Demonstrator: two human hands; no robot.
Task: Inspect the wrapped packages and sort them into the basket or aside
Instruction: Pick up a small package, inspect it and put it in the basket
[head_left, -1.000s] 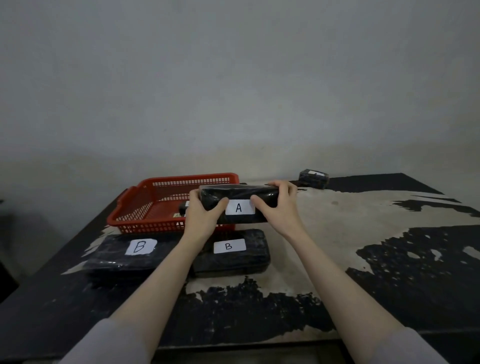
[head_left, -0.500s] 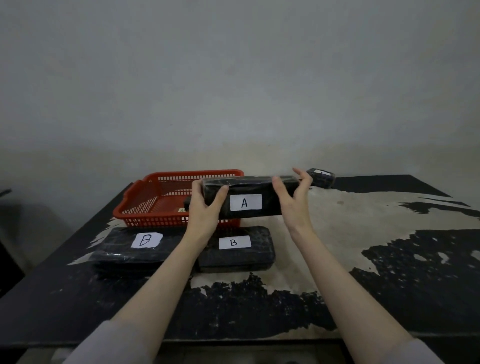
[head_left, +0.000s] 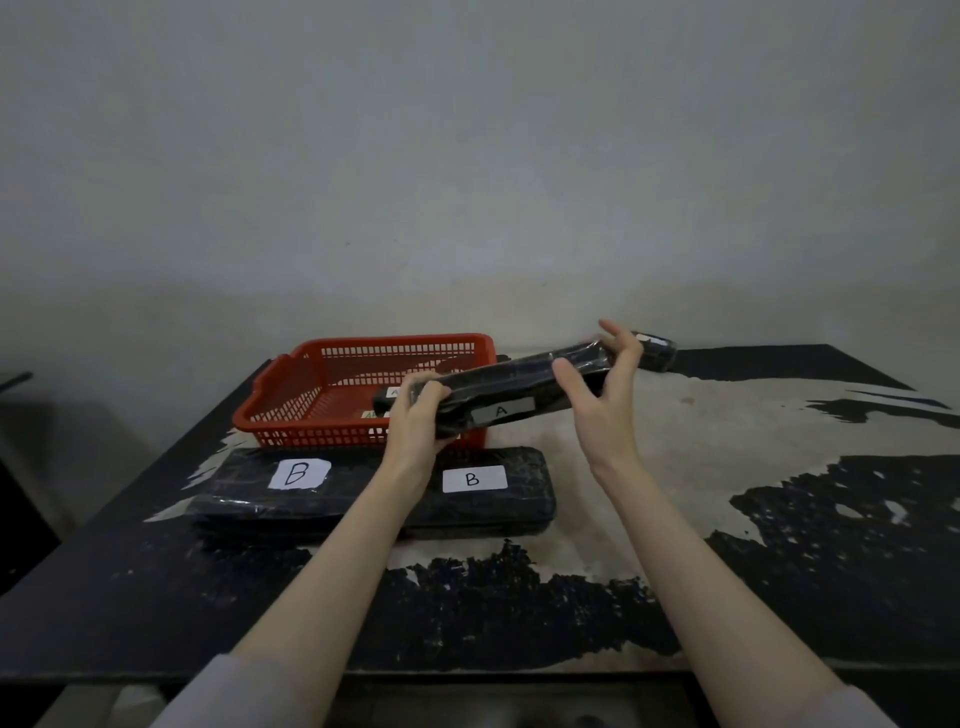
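Note:
A long black wrapped package with a white "A" label (head_left: 519, 387) hangs tilted in the air, right end higher, over the near right corner of the red basket (head_left: 291, 395). My left hand (head_left: 418, 415) grips its lower left end. My right hand (head_left: 605, 382) cups its right end with the fingers spread loosely around it. Another labelled package (head_left: 390, 399) lies inside the basket, mostly hidden. Two flat black packages marked "B" lie side by side in front of the basket, one on the left (head_left: 270, 483) and one on the right (head_left: 498, 488).
A small black wrapped package (head_left: 657, 351) lies at the far edge behind my right hand. The worn table (head_left: 753, 467) runs right of the packages, with a grey wall right behind it. The table's left edge drops off beside the basket.
The "A" package has gone from level and facing me to tilted, right end raised, label turned downward. My right hand's fingers have loosened and spread.

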